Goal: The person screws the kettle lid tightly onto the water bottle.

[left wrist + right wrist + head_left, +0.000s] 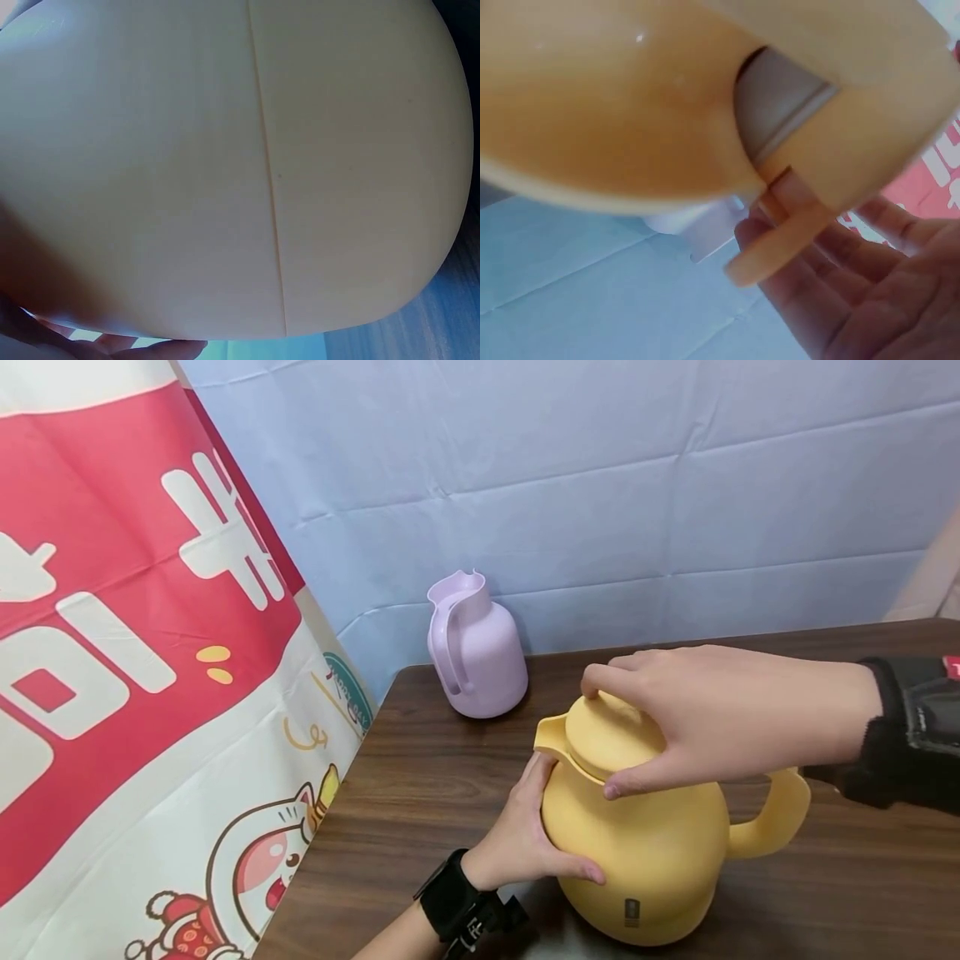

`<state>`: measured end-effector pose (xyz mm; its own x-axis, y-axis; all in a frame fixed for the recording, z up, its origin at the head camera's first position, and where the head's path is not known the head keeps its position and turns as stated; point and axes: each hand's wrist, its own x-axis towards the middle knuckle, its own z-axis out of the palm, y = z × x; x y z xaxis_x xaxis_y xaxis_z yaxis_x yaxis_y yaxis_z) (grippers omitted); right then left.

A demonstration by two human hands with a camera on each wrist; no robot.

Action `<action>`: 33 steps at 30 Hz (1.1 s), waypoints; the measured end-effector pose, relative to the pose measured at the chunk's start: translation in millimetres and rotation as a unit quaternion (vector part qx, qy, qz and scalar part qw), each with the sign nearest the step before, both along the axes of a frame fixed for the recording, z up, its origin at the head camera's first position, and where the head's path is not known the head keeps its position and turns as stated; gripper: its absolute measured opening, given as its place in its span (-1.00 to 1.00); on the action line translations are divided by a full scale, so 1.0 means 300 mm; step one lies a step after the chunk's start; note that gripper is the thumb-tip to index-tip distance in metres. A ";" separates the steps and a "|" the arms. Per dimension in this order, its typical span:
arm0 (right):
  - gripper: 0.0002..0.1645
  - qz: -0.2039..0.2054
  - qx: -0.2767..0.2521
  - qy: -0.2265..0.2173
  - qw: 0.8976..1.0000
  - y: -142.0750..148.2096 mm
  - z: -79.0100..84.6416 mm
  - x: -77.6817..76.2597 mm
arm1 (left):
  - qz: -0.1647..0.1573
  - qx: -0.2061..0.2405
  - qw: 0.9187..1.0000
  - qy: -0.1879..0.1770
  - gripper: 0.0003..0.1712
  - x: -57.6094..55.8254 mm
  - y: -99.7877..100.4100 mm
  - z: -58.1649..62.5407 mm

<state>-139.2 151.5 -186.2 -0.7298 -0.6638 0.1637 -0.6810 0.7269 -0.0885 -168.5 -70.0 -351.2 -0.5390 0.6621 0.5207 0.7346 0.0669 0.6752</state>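
A yellow thermos jug (pixel 637 860) stands on the dark wood table, spout to the left and looped handle to the right. Its body is held by my left hand (pixel 525 835), thumb across the front and fingers around the spout side. From above, my right hand (pixel 697 714) grips the round yellow lid (pixel 611 739) at the jug's mouth, thumb on the near edge and fingers over the far side. The jug's smooth wall (pixel 187 165) fills the left wrist view, with fingertips at its lower edge. In the right wrist view, fingers (pixel 802 300) reach behind a yellow tab (pixel 780 251).
A lilac jug (pixel 491 652) with an open top stands near the table's back left corner. Behind the wooden table (pixel 397 810) hangs a pale blue cloth (pixel 570 510). A red and white printed curtain (pixel 150 760) runs along the left side.
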 end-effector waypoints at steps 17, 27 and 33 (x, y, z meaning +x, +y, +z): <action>-0.24 -0.004 -0.004 -0.105 0.994 0.069 0.021 0.014 | 0.010 0.000 1.000 -0.003 0.15 -0.017 0.003 -0.037; -0.12 0.007 0.029 -0.024 0.999 0.097 -0.003 0.014 | 0.011 0.000 1.000 0.001 0.14 -0.017 0.002 -0.036; -0.01 -0.031 0.057 0.002 0.998 0.128 -0.006 0.026 | 0.010 0.000 1.000 0.001 0.17 -0.018 0.002 -0.038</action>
